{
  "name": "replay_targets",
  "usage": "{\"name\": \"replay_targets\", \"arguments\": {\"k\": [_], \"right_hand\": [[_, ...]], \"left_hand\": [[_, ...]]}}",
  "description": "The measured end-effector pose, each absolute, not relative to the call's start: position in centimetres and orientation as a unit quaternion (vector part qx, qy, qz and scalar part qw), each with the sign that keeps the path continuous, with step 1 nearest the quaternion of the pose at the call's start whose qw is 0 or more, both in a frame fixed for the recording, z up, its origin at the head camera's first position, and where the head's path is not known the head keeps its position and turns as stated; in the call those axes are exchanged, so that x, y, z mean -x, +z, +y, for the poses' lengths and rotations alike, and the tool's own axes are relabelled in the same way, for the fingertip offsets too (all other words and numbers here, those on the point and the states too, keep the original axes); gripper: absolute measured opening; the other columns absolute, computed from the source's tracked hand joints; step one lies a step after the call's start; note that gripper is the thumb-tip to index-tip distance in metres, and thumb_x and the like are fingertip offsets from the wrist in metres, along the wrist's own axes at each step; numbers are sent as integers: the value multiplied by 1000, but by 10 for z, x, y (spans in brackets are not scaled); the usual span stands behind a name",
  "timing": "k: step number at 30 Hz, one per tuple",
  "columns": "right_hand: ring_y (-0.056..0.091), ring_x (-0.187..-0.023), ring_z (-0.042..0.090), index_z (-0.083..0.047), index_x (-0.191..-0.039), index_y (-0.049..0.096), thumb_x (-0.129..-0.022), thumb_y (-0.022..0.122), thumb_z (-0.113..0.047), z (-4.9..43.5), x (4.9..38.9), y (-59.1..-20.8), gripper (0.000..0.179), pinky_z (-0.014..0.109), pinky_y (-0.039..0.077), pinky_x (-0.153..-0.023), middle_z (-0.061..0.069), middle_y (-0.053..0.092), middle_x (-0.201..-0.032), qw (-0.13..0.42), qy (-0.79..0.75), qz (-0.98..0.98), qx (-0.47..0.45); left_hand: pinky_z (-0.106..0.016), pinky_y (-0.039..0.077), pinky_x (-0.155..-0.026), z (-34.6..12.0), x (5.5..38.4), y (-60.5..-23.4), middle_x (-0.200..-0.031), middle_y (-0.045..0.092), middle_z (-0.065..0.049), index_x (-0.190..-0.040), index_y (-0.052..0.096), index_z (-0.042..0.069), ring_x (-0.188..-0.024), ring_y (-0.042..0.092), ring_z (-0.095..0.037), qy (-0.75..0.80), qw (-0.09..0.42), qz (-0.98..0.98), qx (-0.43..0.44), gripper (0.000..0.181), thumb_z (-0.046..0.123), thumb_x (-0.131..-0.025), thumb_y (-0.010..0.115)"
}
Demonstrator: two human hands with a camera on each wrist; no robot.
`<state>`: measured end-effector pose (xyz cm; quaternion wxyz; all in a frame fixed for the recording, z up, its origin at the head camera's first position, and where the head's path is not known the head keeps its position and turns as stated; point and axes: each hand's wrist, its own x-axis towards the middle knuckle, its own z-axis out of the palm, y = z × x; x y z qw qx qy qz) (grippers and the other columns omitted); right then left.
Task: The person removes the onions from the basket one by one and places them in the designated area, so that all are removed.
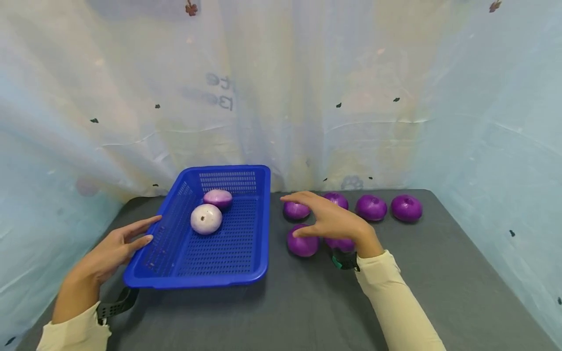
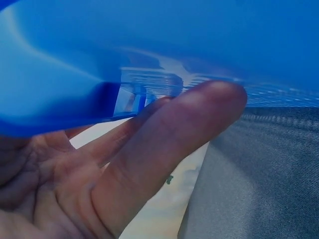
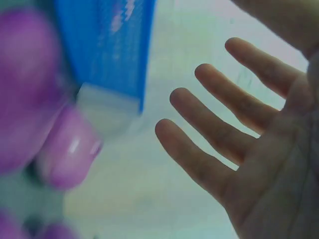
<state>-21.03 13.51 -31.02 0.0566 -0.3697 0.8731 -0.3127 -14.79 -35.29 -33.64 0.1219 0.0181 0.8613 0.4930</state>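
Observation:
A blue plastic basket (image 1: 259,234) with slotted sides stands on the left half of the table. Inside it lie two peeled red onions, one showing its pale root end (image 1: 206,219), the other a purple-pink onion (image 1: 218,198) behind it. My left hand (image 1: 110,251) touches the basket's left rim, its fingers extended along the outside. Over a group of purple onions hovers my right hand (image 1: 335,219), fingers spread and holding nothing. A near onion (image 1: 303,243) sits just under its thumb. The right wrist view shows the right palm (image 3: 269,164) with separated fingers, apart from the blurred onions (image 3: 70,149).
At the back right are two more onions, one purple onion (image 1: 371,208) beside another onion (image 1: 407,208). A dark grey cloth (image 1: 421,278) covers the table. Pale patterned curtains (image 1: 298,97) hang directly behind and along both sides.

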Motion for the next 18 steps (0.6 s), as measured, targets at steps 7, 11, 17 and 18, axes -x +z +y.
{"name": "replay_targets", "arguments": {"k": [7,11,17,18], "right_hand": [[39,-144,16,-25,-151,43,-86,79,-34,63,227,-288,74,39,36,-118,-4,43,-153,106,-288,836,455],[42,-141,16,-23,-151,43,-86,79,-33,20,244,-292,75,34,36,-118,-2,45,-152,138,-254,828,481],[35,-147,16,-21,-153,39,-88,77,-25,-18,261,-306,76,33,29,-123,0,39,-157,166,-207,838,477],[31,-149,16,-21,-154,38,-88,77,-24,-22,262,-308,76,34,27,-124,1,36,-160,171,-202,840,474]], "left_hand": [[-46,62,-76,-353,149,-336,-157,24,-36,-160,17,8,-105,69,-26,490,118,863,-26,68,35,-105,48],[-45,62,-76,-354,146,-336,-156,25,-36,-160,16,7,-104,69,-23,490,118,863,-25,68,34,-106,47],[-45,62,-76,-353,146,-335,-156,25,-36,-159,17,6,-102,70,-19,497,121,859,-36,67,33,-106,46],[-44,62,-76,-353,147,-335,-156,25,-36,-159,17,6,-103,69,-20,495,120,860,-36,67,33,-106,46]]}}
